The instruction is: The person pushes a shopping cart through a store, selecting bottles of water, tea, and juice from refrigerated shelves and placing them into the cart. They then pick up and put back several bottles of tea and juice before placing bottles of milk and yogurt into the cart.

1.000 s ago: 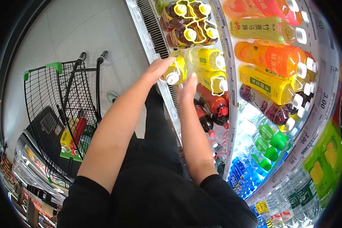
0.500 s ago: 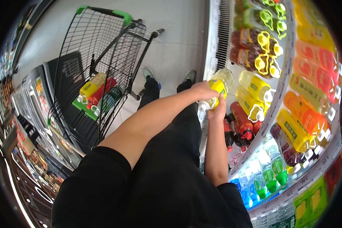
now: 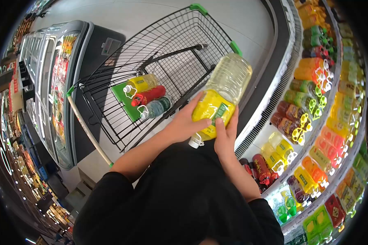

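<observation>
Head view: I see my left hand and right hand both closed in a grip on a yellow-labelled oil bottle, cap toward me. Beyond the grip: shopping cart holding three bottles.

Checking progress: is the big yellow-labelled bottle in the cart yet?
Out. Both hands, left hand and right hand, hold the bottle above the cart.
</observation>
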`<state>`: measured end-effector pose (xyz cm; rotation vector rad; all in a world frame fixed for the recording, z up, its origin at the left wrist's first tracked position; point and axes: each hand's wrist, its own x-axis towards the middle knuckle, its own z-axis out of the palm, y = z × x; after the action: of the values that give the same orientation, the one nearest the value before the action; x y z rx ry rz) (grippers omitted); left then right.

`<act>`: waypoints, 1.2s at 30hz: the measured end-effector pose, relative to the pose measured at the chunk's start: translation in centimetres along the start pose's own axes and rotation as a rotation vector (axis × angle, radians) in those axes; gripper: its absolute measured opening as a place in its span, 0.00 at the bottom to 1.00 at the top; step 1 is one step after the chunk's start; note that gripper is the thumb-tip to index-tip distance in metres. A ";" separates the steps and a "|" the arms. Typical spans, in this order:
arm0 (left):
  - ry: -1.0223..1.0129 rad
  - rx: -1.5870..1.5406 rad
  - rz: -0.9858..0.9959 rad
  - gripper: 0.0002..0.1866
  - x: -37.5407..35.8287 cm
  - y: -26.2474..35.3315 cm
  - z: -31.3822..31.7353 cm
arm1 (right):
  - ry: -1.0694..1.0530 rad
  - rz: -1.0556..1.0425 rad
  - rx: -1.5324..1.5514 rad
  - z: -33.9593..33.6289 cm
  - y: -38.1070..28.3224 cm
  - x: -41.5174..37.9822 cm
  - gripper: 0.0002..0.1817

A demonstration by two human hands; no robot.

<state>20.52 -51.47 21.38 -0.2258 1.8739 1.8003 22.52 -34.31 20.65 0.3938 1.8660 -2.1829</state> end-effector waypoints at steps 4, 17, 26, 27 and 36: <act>0.252 0.033 -0.023 0.47 -0.9 -1.1 -10.9 | -0.214 0.072 0.224 11.4 3.8 5.7 0.40; 0.334 0.661 -0.612 0.47 2.1 -14.2 -38.4 | -0.222 0.833 0.169 38.2 26.4 12.9 0.30; 0.158 0.350 -0.830 0.29 8.3 -19.2 -44.9 | -0.518 0.305 -0.833 40.0 27.2 17.3 0.37; 0.122 0.363 -0.834 0.29 8.8 -18.9 -44.8 | -0.534 0.305 -0.783 39.9 27.7 17.2 0.38; 0.107 0.474 -0.940 0.34 13.7 -26.6 -44.5 | -0.798 0.251 -0.852 34.1 28.0 15.5 0.41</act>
<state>10.04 -93.95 -9.64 -0.8604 1.7459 0.7118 16.30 -72.42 -5.69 -0.3471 1.8685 -0.9709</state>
